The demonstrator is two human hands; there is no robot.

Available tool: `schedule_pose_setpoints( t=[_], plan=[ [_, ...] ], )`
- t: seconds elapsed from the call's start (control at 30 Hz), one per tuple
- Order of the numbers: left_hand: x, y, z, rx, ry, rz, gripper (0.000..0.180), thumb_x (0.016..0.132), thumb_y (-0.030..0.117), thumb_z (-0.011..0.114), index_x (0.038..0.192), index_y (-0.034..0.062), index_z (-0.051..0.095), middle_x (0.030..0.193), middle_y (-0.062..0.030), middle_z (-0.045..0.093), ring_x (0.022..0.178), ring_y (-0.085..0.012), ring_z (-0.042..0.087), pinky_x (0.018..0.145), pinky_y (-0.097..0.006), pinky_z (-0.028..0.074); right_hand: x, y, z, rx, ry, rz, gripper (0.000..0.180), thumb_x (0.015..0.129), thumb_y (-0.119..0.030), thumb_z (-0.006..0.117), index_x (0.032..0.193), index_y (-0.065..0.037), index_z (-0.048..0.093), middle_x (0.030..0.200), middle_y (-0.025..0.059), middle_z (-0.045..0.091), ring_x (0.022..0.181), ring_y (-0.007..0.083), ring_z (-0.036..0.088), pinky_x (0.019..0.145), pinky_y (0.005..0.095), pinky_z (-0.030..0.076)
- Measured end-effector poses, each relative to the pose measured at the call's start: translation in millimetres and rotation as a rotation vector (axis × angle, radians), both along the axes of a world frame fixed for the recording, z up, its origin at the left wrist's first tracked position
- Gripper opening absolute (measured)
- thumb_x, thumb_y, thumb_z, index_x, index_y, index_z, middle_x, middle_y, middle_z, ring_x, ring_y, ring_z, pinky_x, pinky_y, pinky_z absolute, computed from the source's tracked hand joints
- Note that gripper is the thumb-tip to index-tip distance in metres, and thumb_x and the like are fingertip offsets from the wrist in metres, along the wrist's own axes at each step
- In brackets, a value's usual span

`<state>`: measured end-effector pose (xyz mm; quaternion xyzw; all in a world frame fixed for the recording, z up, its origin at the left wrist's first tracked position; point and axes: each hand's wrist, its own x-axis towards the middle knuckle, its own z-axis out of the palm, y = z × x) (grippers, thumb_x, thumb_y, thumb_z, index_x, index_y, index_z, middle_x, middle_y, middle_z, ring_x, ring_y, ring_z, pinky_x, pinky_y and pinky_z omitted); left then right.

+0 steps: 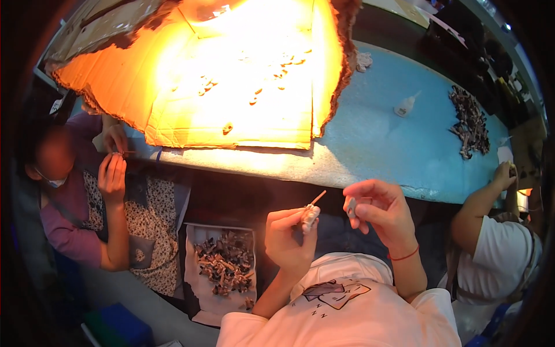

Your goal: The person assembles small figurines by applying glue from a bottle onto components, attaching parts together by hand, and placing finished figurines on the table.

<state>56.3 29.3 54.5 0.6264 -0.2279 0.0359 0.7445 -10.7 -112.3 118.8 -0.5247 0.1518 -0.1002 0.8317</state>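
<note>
My left hand (284, 238) is closed around a small, lumpy whitish piece (310, 217), held between thumb and fingertips. From its top a thin brownish stick (319, 197) slants up to the right; whether the two are joined, I cannot tell. A short way to the right, my right hand (386, 213) pinches a small grey piece (351, 208) between thumb and fingers. Both hands are raised in front of my body, apart from each other, on the near side of the blue table (376, 156). What exactly the small pieces are is too small to make out.
Over the table's far left stands a torn cardboard box (231, 139), brightly lit, with small pieces inside. A white bottle (406, 106) and a dark heap of pieces (469, 122) lie right. A tray (199, 315) of pieces sits lower left. Co-workers (115, 185) flank me.
</note>
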Motion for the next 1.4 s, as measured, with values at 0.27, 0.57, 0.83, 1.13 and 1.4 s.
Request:
schedule_pose_setpoints(
  t=[0.27,0.57,0.83,1.13,1.4],
  plan=[
    [-4.4,-38.2,0.7,0.118,-0.445,0.094,0.030,0.067,-0.007,0.065,0.093,0.0002,0.051,0.091,-0.0138,0.052,0.073,-0.0217,0.061,0.061,-0.027,0.052,-18.9,-17.0,2.1,0.107,-0.064,0.022,0.019,0.079,0.003,0.052,0.098,0.004,0.055,0.085,0.0112,0.060,0.071,0.0151,0.060,0.051,0.0217,0.049],
    [-8.4,-52.4,-4.6,0.143,-0.580,0.087,0.028,0.067,-0.005,0.066,0.090,0.0012,0.052,0.089,-0.0110,0.050,0.070,-0.0225,0.059,0.058,-0.029,0.051,-26.5,-29.8,-1.9,0.176,-0.027,0.037,0.017,0.078,0.004,0.053,0.095,0.005,0.051,0.084,0.0107,0.059,0.071,0.0144,0.060,0.054,0.0225,0.051],
    [-4.8,-51.6,-4.6,0.149,-0.674,0.053,0.028,0.067,-0.006,0.065,0.090,-0.0006,0.050,0.089,-0.0128,0.047,0.069,-0.0225,0.058,0.056,-0.027,0.051,-28.5,-26.4,-3.1,0.221,-0.010,0.003,0.016,0.078,0.004,0.053,0.093,0.005,0.052,0.084,0.0117,0.059,0.072,0.0148,0.060,0.053,0.0226,0.051],
    [1.9,-41.0,-0.7,0.228,-0.767,0.045,0.031,0.066,-0.006,0.066,0.092,0.0021,0.050,0.093,-0.0112,0.047,0.069,-0.0229,0.057,0.056,-0.029,0.050,-22.6,-19.6,2.7,0.205,0.050,-0.028,0.019,0.074,0.006,0.055,0.089,0.000,0.044,0.083,0.0074,0.050,0.063,0.0123,0.056,0.049,0.0233,0.049],
    [8.0,-36.5,5.0,0.210,-0.834,-0.014,0.035,0.064,-0.004,0.069,0.093,0.0022,0.052,0.093,-0.0085,0.048,0.068,-0.0233,0.057,0.057,-0.032,0.049,-21.9,-13.6,8.6,0.204,0.060,-0.030,0.020,0.073,0.008,0.054,0.086,0.001,0.041,0.082,0.0070,0.045,0.060,0.0125,0.054,0.048,0.0243,0.048]
  ],
)
